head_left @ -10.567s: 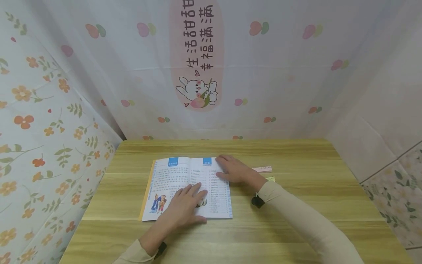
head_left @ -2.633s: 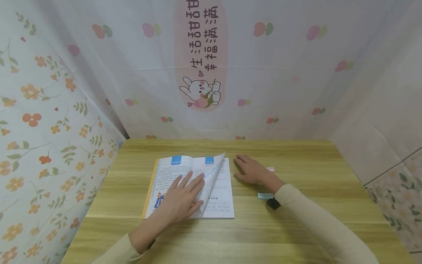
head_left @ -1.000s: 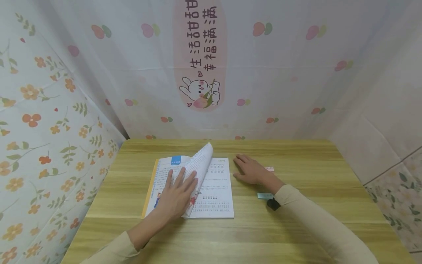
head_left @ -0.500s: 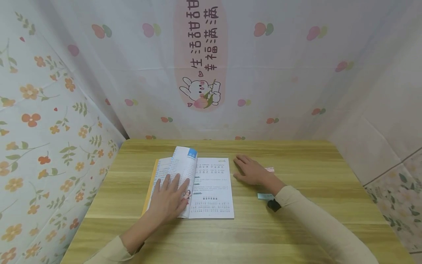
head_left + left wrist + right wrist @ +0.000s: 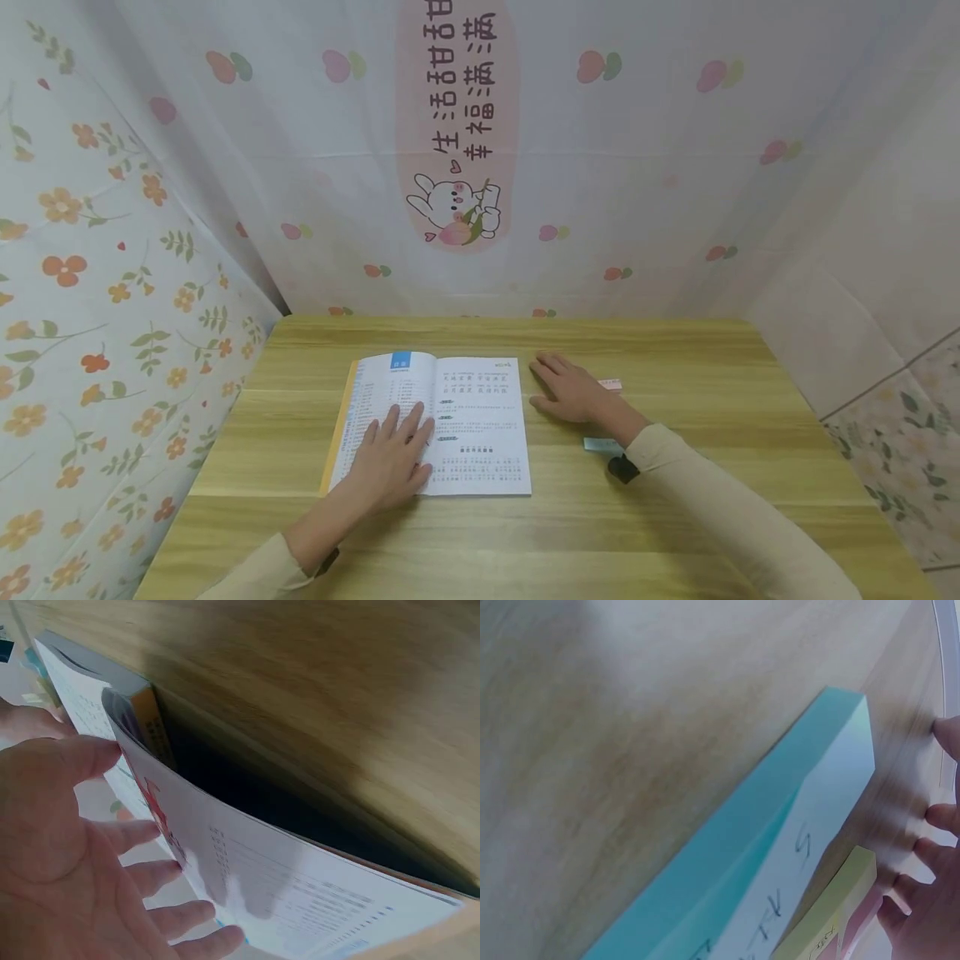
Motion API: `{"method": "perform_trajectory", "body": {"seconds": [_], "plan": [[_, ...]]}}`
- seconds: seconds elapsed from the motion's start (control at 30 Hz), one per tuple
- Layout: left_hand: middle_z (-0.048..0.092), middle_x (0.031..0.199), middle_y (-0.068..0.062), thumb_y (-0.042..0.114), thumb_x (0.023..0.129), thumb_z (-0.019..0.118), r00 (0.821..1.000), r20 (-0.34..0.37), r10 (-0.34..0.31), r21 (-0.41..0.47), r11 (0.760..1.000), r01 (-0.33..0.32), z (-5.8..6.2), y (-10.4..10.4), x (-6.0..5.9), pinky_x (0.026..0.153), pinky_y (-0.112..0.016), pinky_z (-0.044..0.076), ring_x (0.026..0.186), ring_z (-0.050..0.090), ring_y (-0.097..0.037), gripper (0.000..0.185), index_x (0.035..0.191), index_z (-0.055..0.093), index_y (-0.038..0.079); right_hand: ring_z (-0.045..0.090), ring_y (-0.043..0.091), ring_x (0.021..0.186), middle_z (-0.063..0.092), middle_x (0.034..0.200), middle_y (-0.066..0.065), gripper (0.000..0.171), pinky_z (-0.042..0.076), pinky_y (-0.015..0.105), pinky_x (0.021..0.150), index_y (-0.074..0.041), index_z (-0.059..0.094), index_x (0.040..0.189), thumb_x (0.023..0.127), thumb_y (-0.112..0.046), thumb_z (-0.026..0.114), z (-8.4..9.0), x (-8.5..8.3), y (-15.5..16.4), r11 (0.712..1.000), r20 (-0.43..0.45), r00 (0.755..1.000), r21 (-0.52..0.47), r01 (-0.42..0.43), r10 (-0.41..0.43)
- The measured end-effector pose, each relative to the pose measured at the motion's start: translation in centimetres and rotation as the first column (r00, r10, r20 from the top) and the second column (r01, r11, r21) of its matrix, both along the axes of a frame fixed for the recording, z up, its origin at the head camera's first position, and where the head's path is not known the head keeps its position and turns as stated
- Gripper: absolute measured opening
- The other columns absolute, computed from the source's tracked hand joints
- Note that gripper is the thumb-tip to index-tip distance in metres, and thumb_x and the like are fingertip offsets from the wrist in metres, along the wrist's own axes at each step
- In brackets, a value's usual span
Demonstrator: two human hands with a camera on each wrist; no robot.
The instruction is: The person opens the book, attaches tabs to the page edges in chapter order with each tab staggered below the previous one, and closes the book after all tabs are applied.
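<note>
I see my left hand (image 5: 392, 460) nearest me, fingers straight and flat, pressing the left page of the open book (image 5: 480, 433) and grasping nothing. The book lies near the desk's (image 5: 675, 517) middle, toward its left edge, its spine running away from me, just right of those fingertips. Farther back, my right hand (image 5: 570, 392) rests flat and released on the bare desk, just beside the book's right edge. Small sticky-note pads (image 5: 780, 885) lie by that wrist.
</note>
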State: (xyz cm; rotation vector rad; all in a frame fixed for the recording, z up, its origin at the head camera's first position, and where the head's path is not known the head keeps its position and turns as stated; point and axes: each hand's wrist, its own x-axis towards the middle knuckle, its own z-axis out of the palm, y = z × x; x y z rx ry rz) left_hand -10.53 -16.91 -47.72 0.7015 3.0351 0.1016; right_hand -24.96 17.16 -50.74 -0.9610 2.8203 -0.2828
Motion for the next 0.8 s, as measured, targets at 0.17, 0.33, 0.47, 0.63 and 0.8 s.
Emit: {"method": "perform_trajectory", "body": {"seconds": [0.17, 0.33, 0.47, 0.63, 0.8], "plan": [[0.031, 0.161, -0.019, 0.040, 0.097, 0.064, 0.997, 0.078, 0.012, 0.000, 1.000, -0.012, 0.1, 0.7, -1.0, 0.106, -0.069, 0.031, 0.144, 0.026, -0.051, 0.065, 0.150, 0.048, 0.006, 0.024, 0.046, 0.146, 0.027, 0.160, 0.026, 0.071, 0.027, 0.061, 0.112, 0.002, 0.035, 0.155, 0.103, -0.041, 0.055, 0.2, 0.2, -0.2, 1.000, 0.008, 1.000, -0.003, -0.001, 0.001], [0.026, 0.164, -0.017, 0.043, 0.098, 0.062, 0.988, 0.145, 0.045, 0.011, 0.999, -0.047, 0.0, 0.7, -1.9, 0.106, -0.070, 0.031, 0.145, 0.023, -0.051, 0.069, 0.154, 0.044, 0.007, 0.022, 0.049, 0.146, 0.026, 0.160, 0.026, 0.071, 0.026, 0.063, 0.112, 0.002, 0.033, 0.156, 0.104, -0.041, 0.056, 0.8, 0.5, -0.5, 1.000, 0.051, 0.999, -0.005, 0.008, -0.008], [0.025, 0.164, -0.016, 0.045, 0.098, 0.062, 0.982, 0.181, 0.051, 0.034, 0.998, -0.058, -0.1, 0.4, -2.2, 0.105, -0.071, 0.030, 0.145, 0.022, -0.051, 0.071, 0.155, 0.042, 0.008, 0.023, 0.048, 0.146, 0.027, 0.160, 0.027, 0.071, 0.026, 0.061, 0.113, 0.002, 0.032, 0.156, 0.103, -0.038, 0.057, 1.1, 0.7, -1.0, 1.000, 0.064, 0.998, -0.021, 0.013, -0.011], [0.023, 0.165, -0.014, 0.049, 0.099, 0.061, 0.977, 0.209, 0.052, 0.039, 0.997, -0.061, -0.4, 0.2, -2.4, 0.106, -0.071, 0.029, 0.146, 0.021, -0.050, 0.073, 0.157, 0.039, 0.011, 0.028, 0.043, 0.145, 0.030, 0.157, 0.029, 0.065, 0.026, 0.053, 0.116, 0.005, 0.034, 0.154, 0.101, -0.024, 0.060, 1.3, 0.9, -2.4, 0.995, 0.038, 0.999, -0.094, -0.023, 0.027], [0.022, 0.166, -0.013, 0.050, 0.099, 0.060, 0.974, 0.222, 0.041, 0.046, 0.998, -0.053, -0.6, 0.2, -2.6, 0.105, -0.071, 0.030, 0.146, 0.021, -0.050, 0.074, 0.158, 0.038, 0.011, 0.029, 0.038, 0.146, 0.031, 0.157, 0.026, 0.060, 0.027, 0.047, 0.116, 0.001, 0.036, 0.154, 0.098, -0.012, 0.055, 1.4, 1.3, -4.1, 0.995, 0.007, 0.999, -0.091, -0.033, 0.034]]}}
